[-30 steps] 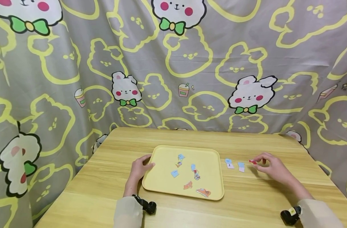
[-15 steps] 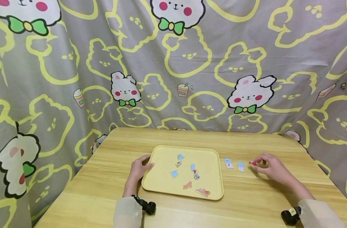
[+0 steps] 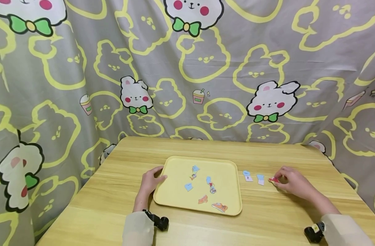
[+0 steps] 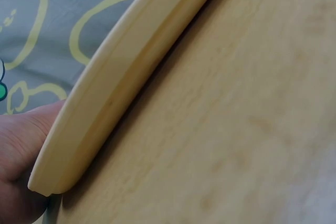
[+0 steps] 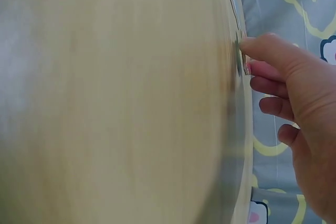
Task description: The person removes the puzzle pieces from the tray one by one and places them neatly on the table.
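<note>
In the head view my right hand point(image 3: 293, 182) pinches a small red paper piece point(image 3: 273, 179) between thumb and forefinger, low over the table to the right of two other pieces. The right wrist view shows the thumb and forefinger of the right hand point(image 5: 310, 103) on the thin piece point(image 5: 245, 64), seen edge-on. My left hand point(image 3: 150, 181) holds the left rim of the yellow tray point(image 3: 175, 198), its thumb over the edge. Only part of the left hand point(image 4: 23, 156) shows at the tray's end in the left wrist view.
On the tray lie several cut pieces, among them a blue piece point(image 3: 188, 187) and an orange piece point(image 3: 219, 207). Two blue-and-white pieces, a left one point(image 3: 247, 176) and a right one point(image 3: 260, 179), lie right of the tray. A patterned curtain point(image 3: 218, 68) stands behind the wooden table point(image 3: 267, 218).
The right hand and its red piece have shifted very slightly and dipped towards the table, the piece turning a little. The left hand and the tray have stayed in place.
</note>
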Action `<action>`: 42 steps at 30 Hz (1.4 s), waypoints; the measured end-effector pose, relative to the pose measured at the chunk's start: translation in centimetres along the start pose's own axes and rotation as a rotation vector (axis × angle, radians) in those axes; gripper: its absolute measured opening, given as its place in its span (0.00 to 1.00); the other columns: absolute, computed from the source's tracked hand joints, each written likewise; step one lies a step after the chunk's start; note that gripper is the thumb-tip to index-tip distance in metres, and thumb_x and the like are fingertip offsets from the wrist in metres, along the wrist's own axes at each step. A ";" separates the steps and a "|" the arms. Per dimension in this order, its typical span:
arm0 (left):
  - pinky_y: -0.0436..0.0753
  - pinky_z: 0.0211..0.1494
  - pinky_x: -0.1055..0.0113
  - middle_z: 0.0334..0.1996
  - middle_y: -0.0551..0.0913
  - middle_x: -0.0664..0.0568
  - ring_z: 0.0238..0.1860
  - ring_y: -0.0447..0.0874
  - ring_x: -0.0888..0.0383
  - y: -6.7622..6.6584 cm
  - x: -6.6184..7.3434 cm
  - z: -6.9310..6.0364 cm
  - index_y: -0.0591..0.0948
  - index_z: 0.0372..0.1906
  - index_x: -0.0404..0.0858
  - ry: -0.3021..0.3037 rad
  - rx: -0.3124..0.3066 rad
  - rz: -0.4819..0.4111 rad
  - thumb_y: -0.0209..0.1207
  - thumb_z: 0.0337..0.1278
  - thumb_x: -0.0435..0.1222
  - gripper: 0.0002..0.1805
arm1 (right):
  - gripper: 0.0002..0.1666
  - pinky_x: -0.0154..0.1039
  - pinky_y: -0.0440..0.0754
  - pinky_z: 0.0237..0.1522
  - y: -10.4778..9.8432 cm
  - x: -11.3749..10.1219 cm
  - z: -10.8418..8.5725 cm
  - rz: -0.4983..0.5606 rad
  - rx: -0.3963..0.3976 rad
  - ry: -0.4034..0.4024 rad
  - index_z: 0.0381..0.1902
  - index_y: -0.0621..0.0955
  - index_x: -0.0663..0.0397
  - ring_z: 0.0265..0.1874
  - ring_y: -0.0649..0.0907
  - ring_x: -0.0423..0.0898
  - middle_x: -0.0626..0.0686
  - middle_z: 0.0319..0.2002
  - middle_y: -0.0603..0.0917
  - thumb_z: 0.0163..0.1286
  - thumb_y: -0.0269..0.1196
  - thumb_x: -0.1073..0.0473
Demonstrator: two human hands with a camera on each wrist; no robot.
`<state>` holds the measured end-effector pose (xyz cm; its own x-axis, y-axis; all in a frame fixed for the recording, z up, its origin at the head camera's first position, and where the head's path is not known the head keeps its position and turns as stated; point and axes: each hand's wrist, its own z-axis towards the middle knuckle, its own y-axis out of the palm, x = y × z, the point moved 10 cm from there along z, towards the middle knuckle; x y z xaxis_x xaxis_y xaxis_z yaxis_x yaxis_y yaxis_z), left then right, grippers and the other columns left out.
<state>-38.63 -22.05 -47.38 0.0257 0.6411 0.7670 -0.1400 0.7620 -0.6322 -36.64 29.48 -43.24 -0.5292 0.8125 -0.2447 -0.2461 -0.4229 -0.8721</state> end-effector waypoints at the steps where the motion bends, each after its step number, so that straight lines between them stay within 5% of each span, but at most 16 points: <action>1: 0.70 0.72 0.45 0.63 0.78 0.39 0.68 0.71 0.38 0.0 0.1 0.0 0.79 0.61 0.39 0.002 0.001 0.003 0.68 0.56 0.37 0.26 | 0.12 0.29 0.69 0.26 0.0 0.0 0.0 -0.014 -0.002 -0.006 0.28 0.83 0.48 0.27 0.69 0.31 0.41 0.29 0.77 0.48 0.76 0.62; 18: 0.69 0.73 0.45 0.64 0.77 0.39 0.69 0.70 0.39 0.0 0.0 0.2 0.78 0.63 0.40 -0.009 -0.011 0.004 0.67 0.57 0.37 0.26 | 0.12 0.37 0.78 0.31 0.1 0.4 0.0 -0.060 -0.077 0.056 0.33 0.86 0.47 0.31 0.78 0.38 0.43 0.33 0.82 0.52 0.76 0.53; 25: 0.69 0.73 0.45 0.64 0.77 0.39 0.69 0.70 0.39 0.0 -0.2 0.1 0.79 0.62 0.40 -0.009 -0.009 -0.001 0.67 0.57 0.37 0.26 | 0.17 0.32 0.75 0.29 -0.2 0.7 0.1 0.093 -0.052 0.124 0.41 0.86 0.53 0.31 0.74 0.33 0.48 0.37 0.84 0.58 0.73 0.50; 32: 0.70 0.73 0.45 0.64 0.77 0.40 0.68 0.70 0.39 0.0 0.0 0.0 0.79 0.62 0.40 -0.006 -0.009 -0.012 0.67 0.57 0.37 0.26 | 0.17 0.29 0.72 0.27 -0.2 -0.6 0.8 0.153 0.024 0.076 0.42 0.86 0.54 0.31 0.73 0.30 0.50 0.37 0.84 0.55 0.74 0.55; 42: 0.70 0.72 0.45 0.62 0.79 0.38 0.67 0.72 0.38 -0.1 0.0 0.0 0.80 0.60 0.38 0.011 0.010 -0.004 0.68 0.56 0.37 0.25 | 0.18 0.28 0.73 0.28 1.6 -3.1 2.4 0.202 -0.007 0.049 0.44 0.86 0.55 0.32 0.74 0.35 0.49 0.39 0.83 0.56 0.74 0.55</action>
<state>-38.58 -22.13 -47.27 0.0377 0.6388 0.7684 -0.1495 0.7639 -0.6278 -37.35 25.36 -42.89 -0.5269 0.7303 -0.4349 -0.1333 -0.5763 -0.8063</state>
